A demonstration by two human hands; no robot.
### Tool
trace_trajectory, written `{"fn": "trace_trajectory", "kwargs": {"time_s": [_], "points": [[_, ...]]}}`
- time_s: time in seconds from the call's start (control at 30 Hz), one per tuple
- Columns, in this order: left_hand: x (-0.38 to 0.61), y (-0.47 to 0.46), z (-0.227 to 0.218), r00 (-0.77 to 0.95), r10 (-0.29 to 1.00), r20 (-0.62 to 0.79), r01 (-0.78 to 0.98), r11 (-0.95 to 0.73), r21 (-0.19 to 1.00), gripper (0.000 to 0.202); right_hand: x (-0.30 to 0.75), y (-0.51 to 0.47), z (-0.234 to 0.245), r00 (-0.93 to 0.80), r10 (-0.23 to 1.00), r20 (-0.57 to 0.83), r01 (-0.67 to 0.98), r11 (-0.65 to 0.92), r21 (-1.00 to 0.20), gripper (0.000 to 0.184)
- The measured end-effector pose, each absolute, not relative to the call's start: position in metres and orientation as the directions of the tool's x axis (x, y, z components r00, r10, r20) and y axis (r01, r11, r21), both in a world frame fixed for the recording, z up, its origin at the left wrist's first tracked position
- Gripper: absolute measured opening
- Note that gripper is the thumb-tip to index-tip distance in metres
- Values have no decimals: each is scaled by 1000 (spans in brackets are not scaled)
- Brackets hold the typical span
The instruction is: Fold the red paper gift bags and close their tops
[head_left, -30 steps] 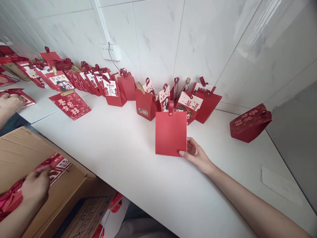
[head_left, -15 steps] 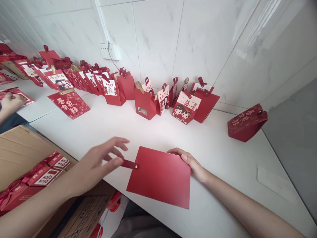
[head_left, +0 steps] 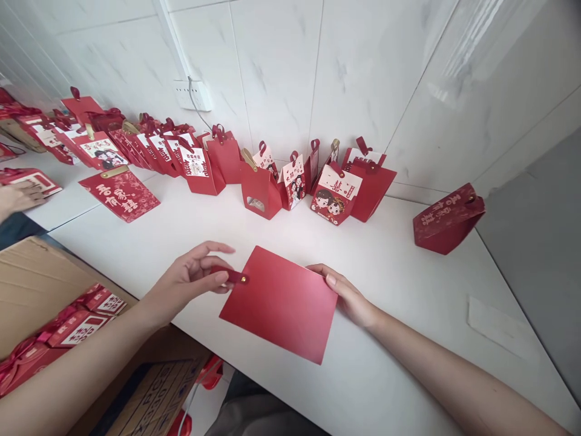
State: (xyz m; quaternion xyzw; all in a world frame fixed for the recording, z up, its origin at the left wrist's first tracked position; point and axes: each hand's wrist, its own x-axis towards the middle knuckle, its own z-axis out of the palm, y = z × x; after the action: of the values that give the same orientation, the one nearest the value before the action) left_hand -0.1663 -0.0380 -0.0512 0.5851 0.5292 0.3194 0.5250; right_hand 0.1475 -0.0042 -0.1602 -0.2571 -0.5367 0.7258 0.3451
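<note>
A flat red gift box (head_left: 281,306) hangs tilted over the near edge of the white table, its plain side toward me. My left hand (head_left: 195,275) pinches the dark red ribbon loop at its left end between thumb and fingers, with the index finger stretched out above. A small gold rivet fixes that ribbon to the box. My right hand (head_left: 347,293) grips the opposite edge, thumb on the near face and fingers hidden behind.
Red gift boxes (head_left: 258,191) with ribbon handles line the wall, and one (head_left: 447,218) stands far right. An open carton (head_left: 59,260) of wrapped boxes sits lower left. Another person's hand (head_left: 22,197) touches a box at the far left.
Both hands have lifted the gift box slightly up and left, and it tilts a little more. My left fingers have closed further around the ribbon. The other person's hand has shifted.
</note>
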Motion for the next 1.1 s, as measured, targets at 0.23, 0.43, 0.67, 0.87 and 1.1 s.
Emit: {"fn": "trace_trajectory", "kwargs": {"time_s": [0.23, 0.43, 0.67, 0.87, 1.1], "points": [[-141, -47, -63, 685, 699, -205, 366, -87, 927, 65, 134, -27, -162, -723, 681, -116, -363, -517, -775, 48], [-127, -50, -69, 698, 639, -324, 413, 11, 911, 32, 132, -34, -154, -816, 574, -62, -283, -491, -824, 45], [-138, -40, -76, 375, 885, -274, 332, 148, 932, 45, 130, -26, -153, -749, 659, 73, -370, -324, -871, 79], [-138, -39, -66, 408, 898, -164, 466, -51, 883, 36, 125, -28, -171, -610, 783, 121, -115, 63, -991, 80], [-140, -38, -85, 414, 896, -161, 656, -171, 735, 73, 141, -1, -175, -425, 883, 199, 310, 348, -885, 68]]}}
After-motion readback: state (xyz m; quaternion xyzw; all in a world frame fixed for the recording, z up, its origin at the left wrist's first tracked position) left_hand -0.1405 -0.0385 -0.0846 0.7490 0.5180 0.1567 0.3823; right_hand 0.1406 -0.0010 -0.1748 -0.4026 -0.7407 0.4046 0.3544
